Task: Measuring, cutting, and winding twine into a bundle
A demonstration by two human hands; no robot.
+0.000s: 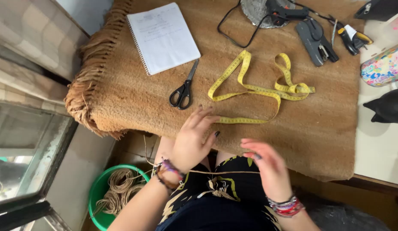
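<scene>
Left hand (191,143) raised at the worktop (327,141) edge, fingers spread and loose, clenched on nothing that shows. Right hand (267,164) lower, over the lap, fingers curled and blurred; impossible to tell whether pinching the cord (224,173) or just beside it. Cord stretched taut and level between both wrists, from the beaded left wrist across the dark patterned lap toward the right palm. Thin, pale tan, rough-looking, like jute twine; probably very light, limp unless pulled tight, grippy rather than slippery, likely to fray at a cut end. Best taken in a pinch between thumb and forefinger close to the working point, with the other hand keeping tension. More of the same twine lying in loose coils in a green bucket (98,199) on the floor, below the left arm. Beyond the fingers, spread on a brown fringed mat (134,102): yellow tape measure (254,90) in slack loops just ahead of the left fingertips, black scissors (184,90) shut beside it, spiral notebook (162,36) farther back. At the far edge, a glue gun (284,13) with black lead, dark pliers-type tools (316,40), and a flowered tumbler (385,64) to the right.
</scene>
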